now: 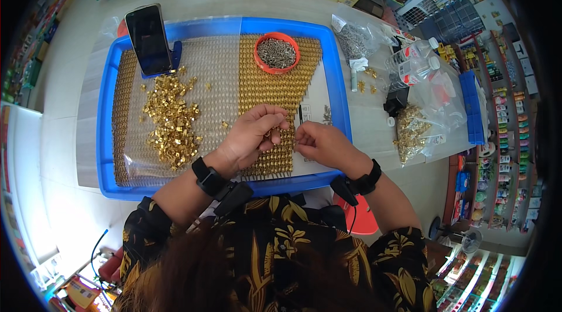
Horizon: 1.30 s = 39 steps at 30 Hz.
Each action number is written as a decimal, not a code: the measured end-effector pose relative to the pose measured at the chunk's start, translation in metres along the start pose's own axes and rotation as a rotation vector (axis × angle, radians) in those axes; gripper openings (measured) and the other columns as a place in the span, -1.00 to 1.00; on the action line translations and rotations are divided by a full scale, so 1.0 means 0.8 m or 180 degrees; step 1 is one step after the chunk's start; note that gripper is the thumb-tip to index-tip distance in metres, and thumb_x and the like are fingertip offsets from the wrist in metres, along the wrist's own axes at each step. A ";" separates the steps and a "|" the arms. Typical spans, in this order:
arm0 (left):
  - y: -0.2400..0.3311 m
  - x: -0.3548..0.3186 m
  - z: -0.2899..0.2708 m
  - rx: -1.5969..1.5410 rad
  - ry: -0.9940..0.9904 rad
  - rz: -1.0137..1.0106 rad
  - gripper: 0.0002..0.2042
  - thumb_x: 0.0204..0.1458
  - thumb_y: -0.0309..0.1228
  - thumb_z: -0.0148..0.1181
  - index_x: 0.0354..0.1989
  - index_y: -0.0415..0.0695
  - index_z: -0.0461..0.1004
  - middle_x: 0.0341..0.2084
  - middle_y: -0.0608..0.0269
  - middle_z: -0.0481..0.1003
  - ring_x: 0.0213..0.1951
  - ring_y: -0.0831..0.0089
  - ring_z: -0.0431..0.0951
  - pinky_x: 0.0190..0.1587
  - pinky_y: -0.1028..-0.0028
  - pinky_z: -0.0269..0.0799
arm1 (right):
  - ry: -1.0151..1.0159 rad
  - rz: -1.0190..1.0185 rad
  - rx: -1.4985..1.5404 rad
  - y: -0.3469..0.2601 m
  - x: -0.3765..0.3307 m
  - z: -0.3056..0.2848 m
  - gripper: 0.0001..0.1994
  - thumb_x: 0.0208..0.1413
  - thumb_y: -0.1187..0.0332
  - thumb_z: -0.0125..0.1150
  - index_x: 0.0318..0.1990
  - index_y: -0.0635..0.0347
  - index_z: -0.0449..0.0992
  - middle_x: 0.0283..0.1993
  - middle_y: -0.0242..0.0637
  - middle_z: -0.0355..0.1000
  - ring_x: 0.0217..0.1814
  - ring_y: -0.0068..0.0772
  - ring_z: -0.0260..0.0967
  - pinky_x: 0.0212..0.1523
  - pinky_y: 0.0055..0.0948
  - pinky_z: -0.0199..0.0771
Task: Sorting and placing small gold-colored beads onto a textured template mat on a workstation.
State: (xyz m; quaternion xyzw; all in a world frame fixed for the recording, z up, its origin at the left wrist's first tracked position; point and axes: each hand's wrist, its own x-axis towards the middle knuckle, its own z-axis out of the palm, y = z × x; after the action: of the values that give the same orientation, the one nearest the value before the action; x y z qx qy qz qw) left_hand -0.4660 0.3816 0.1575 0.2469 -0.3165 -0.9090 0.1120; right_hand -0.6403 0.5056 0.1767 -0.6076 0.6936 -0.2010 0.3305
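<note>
Over the blue tray [342, 101] my two hands are close together. My left hand [254, 133] is closed, thumb against the curled fingers; whatever it holds is too small to make out. Just right of it, my right hand [322, 145] is closed in a pinch, its fingertips facing the left hand; anything in them is hidden. Beneath them lie tight rows of small gold metal pieces [263, 86], ending in a slanted edge at the right. A red-orange bowl [256, 57] of small silver metal pins [277, 53] sits on the rows behind my hands.
Left of my hands, loose gold pieces [170, 119] are heaped on a clear plastic sheet [216, 78]. A phone [147, 40] stands on a blue holder behind the heap. To the right are bags of silver pins [354, 40] and gold pieces [411, 130], plus plastic bottles [413, 57].
</note>
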 end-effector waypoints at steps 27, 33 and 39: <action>0.008 -0.007 0.009 -0.0021 -0.0213 -0.0102 -0.83 0.10 -0.40 -0.01 -0.16 -0.15 0.40 -0.41 0.35 0.43 -0.48 0.66 0.39 -0.61 0.73 0.15 | 0.0268 -0.0005 -0.2069 -0.004 -0.013 -0.047 -0.89 -0.09 0.35 0.18 -0.39 0.13 0.49 -0.40 -0.26 0.44 -0.35 -0.20 0.44 -0.35 -0.27 0.42; 0.006 -0.005 0.016 0.0153 -0.0244 0.0039 -0.82 0.13 -0.42 -0.04 -0.13 -0.16 0.37 -0.44 0.35 0.42 -0.48 0.66 0.37 -0.62 0.73 0.13 | 0.0279 0.0269 -0.2519 0.008 0.005 -0.040 -0.90 -0.09 0.35 0.12 -0.45 0.15 0.47 -0.43 -0.23 0.42 -0.37 -0.14 0.43 -0.37 -0.21 0.42; 0.005 -0.008 0.016 0.0188 -0.0165 -0.0017 -0.88 0.13 -0.44 -0.01 -0.19 -0.13 0.37 -0.47 0.36 0.41 -0.50 0.65 0.38 -0.62 0.73 0.14 | 0.0308 -0.0090 -0.2539 0.013 0.018 -0.033 -0.92 -0.12 0.37 0.08 -0.50 0.17 0.43 -0.45 -0.22 0.41 -0.40 -0.11 0.42 -0.39 -0.18 0.42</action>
State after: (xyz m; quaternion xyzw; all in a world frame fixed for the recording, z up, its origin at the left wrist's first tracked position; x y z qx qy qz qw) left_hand -0.4669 0.3874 0.1710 0.2272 -0.3453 -0.9057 0.0940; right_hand -0.6673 0.4904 0.1852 -0.6875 0.7236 0.0511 0.0329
